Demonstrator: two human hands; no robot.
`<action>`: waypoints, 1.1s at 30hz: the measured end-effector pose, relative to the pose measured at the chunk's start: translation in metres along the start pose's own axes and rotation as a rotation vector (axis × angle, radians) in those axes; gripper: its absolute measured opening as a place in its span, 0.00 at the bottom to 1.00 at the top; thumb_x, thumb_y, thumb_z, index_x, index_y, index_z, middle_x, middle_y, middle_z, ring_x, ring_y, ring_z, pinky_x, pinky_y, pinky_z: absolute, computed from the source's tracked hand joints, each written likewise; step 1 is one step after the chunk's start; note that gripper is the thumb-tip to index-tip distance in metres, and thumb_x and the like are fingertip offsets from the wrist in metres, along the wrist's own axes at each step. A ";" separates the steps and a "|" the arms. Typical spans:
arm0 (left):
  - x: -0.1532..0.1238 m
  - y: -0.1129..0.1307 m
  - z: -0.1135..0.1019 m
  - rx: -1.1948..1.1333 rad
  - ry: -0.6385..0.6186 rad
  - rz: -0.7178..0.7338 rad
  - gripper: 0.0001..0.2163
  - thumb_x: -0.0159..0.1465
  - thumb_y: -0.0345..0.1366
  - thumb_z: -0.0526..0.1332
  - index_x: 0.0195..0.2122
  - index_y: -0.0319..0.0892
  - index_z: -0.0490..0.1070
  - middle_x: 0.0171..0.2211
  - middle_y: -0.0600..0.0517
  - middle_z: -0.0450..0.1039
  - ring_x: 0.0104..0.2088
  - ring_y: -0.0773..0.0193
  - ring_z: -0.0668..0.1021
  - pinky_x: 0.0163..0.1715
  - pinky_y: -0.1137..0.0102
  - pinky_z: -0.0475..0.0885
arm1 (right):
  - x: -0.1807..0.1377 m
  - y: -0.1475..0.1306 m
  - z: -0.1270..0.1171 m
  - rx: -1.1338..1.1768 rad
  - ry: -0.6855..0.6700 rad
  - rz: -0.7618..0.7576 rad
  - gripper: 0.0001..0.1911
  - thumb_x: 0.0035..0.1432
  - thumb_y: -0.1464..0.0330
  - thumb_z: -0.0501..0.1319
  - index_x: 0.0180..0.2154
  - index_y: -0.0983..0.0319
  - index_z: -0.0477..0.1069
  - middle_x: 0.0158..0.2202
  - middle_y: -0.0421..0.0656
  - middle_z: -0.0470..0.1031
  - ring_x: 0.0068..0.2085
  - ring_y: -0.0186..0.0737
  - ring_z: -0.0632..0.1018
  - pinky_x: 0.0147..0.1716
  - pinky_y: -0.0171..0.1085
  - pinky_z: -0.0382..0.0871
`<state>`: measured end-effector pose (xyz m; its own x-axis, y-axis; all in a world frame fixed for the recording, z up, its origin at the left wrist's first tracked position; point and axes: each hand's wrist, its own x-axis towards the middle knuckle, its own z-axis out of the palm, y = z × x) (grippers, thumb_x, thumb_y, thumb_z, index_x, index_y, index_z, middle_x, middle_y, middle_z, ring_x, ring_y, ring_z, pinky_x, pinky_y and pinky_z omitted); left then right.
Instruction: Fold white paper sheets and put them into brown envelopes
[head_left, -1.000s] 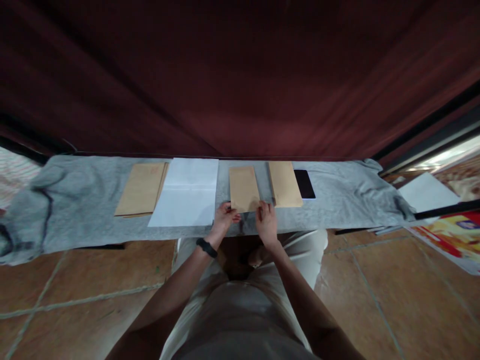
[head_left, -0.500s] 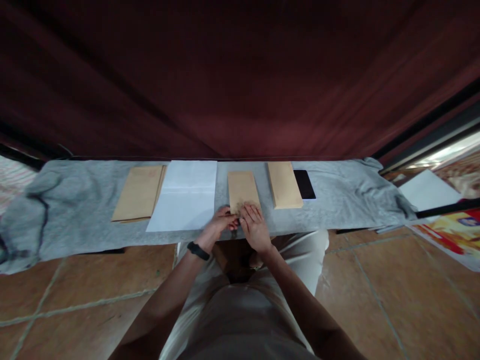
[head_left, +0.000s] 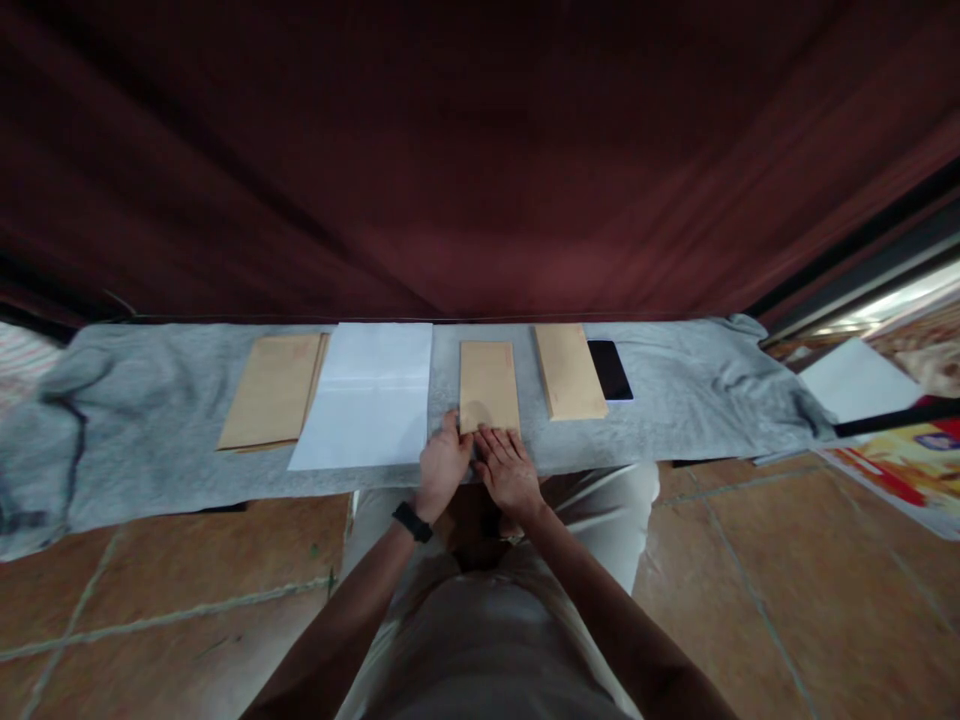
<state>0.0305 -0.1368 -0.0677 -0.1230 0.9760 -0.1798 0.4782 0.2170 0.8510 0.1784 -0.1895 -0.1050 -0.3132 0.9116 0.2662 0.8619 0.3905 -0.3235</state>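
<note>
A small brown envelope [head_left: 489,384] lies flat on the grey cloth [head_left: 157,440] straight ahead of me. My left hand [head_left: 442,466], with a black wristband, rests at the envelope's near left corner, fingers together and laid flat. My right hand [head_left: 508,468] lies beside it, fingers spread flat against the envelope's near edge. Neither hand grips anything. A second brown envelope [head_left: 570,371] sits just to the right, apart from my hands.
White paper [head_left: 369,396] lies left of the middle envelope, with a stack of larger brown envelopes [head_left: 271,403] beyond it. A black phone [head_left: 609,369] sits at the right. A dark red curtain [head_left: 480,150] hangs behind. White sheets and a colourful poster [head_left: 900,460] lie on the tiled floor.
The middle envelope's near end, held up in my fingers a second ago, now lies flat and straightened. Both hands have drawn back to its near edge and flattened.
</note>
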 end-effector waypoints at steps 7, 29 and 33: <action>-0.038 -0.012 0.015 0.333 -0.085 0.579 0.20 0.72 0.39 0.52 0.63 0.40 0.66 0.63 0.39 0.69 0.65 0.50 0.70 0.66 0.55 0.63 | -0.005 0.005 0.007 0.017 -0.013 0.003 0.28 0.68 0.70 0.54 0.68 0.63 0.62 0.68 0.47 0.64 0.70 0.47 0.63 0.72 0.51 0.49; -0.053 -0.023 0.018 0.604 -0.146 0.658 0.25 0.74 0.42 0.48 0.69 0.35 0.59 0.70 0.39 0.58 0.72 0.53 0.58 0.71 0.52 0.53 | -0.028 0.021 -0.015 0.005 0.057 0.181 0.26 0.73 0.65 0.50 0.69 0.62 0.60 0.69 0.47 0.62 0.69 0.48 0.64 0.70 0.52 0.50; -0.054 -0.015 0.031 0.578 -0.200 0.681 0.25 0.74 0.41 0.48 0.69 0.35 0.60 0.69 0.41 0.60 0.72 0.55 0.58 0.71 0.54 0.53 | -0.028 0.020 -0.017 -0.006 0.024 0.155 0.26 0.72 0.67 0.50 0.69 0.60 0.60 0.70 0.45 0.62 0.69 0.48 0.63 0.71 0.53 0.48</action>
<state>0.0570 -0.1921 -0.0860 0.4726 0.8697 0.1425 0.7594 -0.4840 0.4348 0.2110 -0.2093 -0.1030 -0.1662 0.9576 0.2353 0.9016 0.2442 -0.3571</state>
